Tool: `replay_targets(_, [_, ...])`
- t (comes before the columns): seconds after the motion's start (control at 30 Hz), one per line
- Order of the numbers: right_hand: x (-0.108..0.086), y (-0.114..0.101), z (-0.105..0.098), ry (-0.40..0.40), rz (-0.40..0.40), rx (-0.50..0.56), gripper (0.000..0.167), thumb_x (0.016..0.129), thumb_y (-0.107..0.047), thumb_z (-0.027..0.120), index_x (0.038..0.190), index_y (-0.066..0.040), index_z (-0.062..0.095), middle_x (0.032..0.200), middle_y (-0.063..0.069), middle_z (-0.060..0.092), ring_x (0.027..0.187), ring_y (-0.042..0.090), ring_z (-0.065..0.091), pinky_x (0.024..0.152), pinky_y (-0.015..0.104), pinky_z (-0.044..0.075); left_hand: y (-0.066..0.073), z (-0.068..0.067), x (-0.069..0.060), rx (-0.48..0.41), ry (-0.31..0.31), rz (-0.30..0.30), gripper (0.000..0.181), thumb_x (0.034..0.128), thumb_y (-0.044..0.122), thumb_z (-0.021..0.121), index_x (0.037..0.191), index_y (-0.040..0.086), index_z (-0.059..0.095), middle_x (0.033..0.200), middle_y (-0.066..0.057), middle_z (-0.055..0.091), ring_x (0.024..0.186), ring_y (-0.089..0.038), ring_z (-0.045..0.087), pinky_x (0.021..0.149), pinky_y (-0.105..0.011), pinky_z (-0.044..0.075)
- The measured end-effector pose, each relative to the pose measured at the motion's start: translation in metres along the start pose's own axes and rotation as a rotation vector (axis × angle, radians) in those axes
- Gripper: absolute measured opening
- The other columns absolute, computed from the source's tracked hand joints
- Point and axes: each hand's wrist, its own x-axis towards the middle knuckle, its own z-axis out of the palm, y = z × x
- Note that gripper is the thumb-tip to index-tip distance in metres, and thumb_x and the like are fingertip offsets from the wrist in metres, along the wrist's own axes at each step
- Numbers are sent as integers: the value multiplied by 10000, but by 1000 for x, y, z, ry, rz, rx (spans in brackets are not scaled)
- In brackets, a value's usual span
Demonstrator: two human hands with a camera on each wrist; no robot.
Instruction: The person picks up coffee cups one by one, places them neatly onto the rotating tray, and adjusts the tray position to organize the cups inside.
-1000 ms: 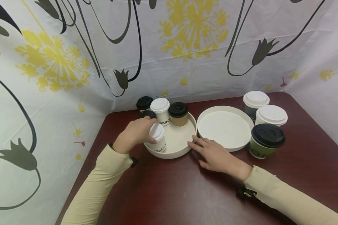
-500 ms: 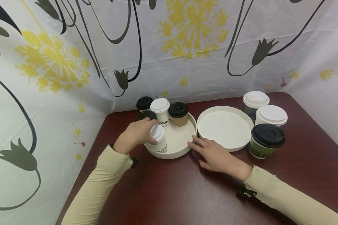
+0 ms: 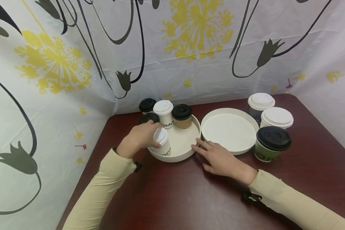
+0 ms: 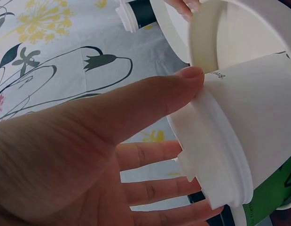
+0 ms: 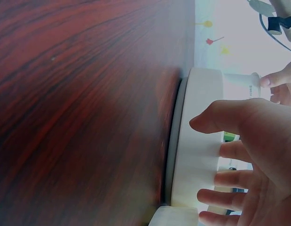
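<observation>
The left hand (image 3: 141,136) has its thumb and fingers round the lid of a white cup (image 3: 164,147) at the front left of the left round tray (image 3: 176,158). In the left wrist view, the left thumb and fingers span the white lid (image 4: 216,155). The right hand (image 3: 219,159) rests with fingers spread at the right front rim of that tray; the right wrist view shows this hand (image 5: 251,160) beside the tray's wall (image 5: 197,141). Behind the gripped cup stand a white-lidded cup (image 3: 164,115), a black-lidded brown cup (image 3: 183,117) and another black lid (image 3: 149,118).
A second round tray (image 3: 230,130) adjoins on the right, with nothing in it. Beyond it stand a dark cup with a white lid (image 3: 260,103), a white-lidded cup (image 3: 277,118) and a green cup (image 3: 268,150). Another black-lidded cup (image 3: 147,105) is at the back left.
The white cup in the left hand has shifted very slightly to the right, and the left hand with it. The right hand has not visibly moved.
</observation>
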Motion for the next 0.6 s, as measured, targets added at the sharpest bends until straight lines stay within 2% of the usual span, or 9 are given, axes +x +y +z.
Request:
replay_targets(0.2, [0,0,1,-4,5,5,755,787,-267,780,1469,-143,480,1521,180,458,1305,346,540,994,491,496,1,3,2,31,12,15,773,754,387,844,1418,168,514,1281,-147,574,1117,-331,627,858,-501,542])
replay_targets(0.6, [0,0,2,-4,2,1,758,787,-271,782,1469,-140,479,1523,178,456,1303,338,541,1003,479,491,2,4,2,22,11,-17,793,753,380,850,1436,178,502,1314,-146,567,1129,-328,619,868,-497,542])
